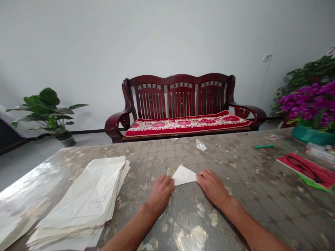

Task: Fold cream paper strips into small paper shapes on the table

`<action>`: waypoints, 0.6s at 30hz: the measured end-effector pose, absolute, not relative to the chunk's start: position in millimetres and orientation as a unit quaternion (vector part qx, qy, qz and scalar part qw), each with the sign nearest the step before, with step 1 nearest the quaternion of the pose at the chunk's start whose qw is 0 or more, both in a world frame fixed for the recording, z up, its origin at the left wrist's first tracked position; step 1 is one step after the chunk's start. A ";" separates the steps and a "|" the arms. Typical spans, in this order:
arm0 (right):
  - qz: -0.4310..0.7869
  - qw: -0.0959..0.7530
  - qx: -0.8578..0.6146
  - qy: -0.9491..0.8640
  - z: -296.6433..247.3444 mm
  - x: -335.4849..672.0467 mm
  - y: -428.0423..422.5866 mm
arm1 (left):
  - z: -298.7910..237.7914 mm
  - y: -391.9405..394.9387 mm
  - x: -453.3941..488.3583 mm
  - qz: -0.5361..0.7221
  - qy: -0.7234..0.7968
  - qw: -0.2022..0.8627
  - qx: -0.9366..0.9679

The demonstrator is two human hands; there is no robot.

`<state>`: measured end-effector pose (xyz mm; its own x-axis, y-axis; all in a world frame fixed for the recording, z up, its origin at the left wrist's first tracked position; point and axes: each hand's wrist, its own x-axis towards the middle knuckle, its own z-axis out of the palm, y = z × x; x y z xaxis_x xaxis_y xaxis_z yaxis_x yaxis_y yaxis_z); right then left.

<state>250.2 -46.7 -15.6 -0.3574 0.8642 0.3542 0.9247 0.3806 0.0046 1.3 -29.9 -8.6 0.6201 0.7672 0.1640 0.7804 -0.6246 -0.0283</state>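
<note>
Mid-frame, a folded paper (184,175) lies flat on the surface (248,181); the left hand (160,195) and right hand (213,188) press its corners, fingers together, gripping nothing; even pressure should keep the edges aligned.

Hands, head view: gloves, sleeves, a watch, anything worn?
Left hand and right hand are bare: no gloves, rings or watch visible. Forearms are bare down to the picture's edge, with no sleeves in view.
</note>
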 end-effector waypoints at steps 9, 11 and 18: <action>-0.126 0.027 -0.521 -0.844 -2.9 242.0 -34.2 | -0.3 -29.8 5.7 0.010 -0.412 0.064 -0.909; -0.119 0.003 -0.521 -0.845 2.8 237.8 -32.4 | -2.4 -29.0 7.0 0.009 -0.420 0.072 -0.905; -0.084 -0.006 -0.555 -0.827 21.3 217.7 -28.5 | -3.3 -22.7 16.8 -0.016 -0.455 0.085 -0.886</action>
